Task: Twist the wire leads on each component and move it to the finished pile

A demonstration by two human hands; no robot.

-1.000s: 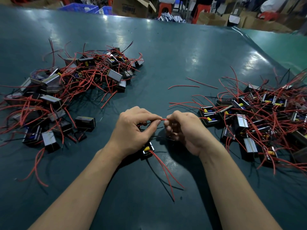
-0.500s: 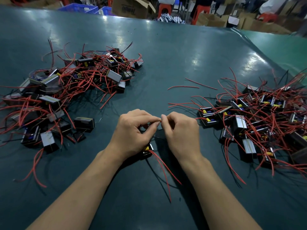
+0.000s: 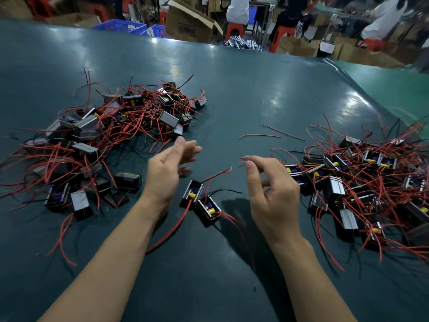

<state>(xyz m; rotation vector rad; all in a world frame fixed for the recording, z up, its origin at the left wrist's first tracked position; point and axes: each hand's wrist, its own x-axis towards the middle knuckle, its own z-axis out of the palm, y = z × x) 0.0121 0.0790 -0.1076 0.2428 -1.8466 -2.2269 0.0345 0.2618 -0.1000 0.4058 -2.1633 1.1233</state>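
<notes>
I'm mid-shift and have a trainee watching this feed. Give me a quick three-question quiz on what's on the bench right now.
1. True or false: the left hand is gripping a component.
2. How many components lie on the table between the two hands? A) none B) two C) five
3. Fill in: most wire leads in both piles are ____ in colour.

Key: 1. False; its fingers are spread and hold nothing, and the right hand is loosely curled and holds nothing either. 2. B; two lie side by side, apart from the left pile and the right pile. 3. Red.
</notes>
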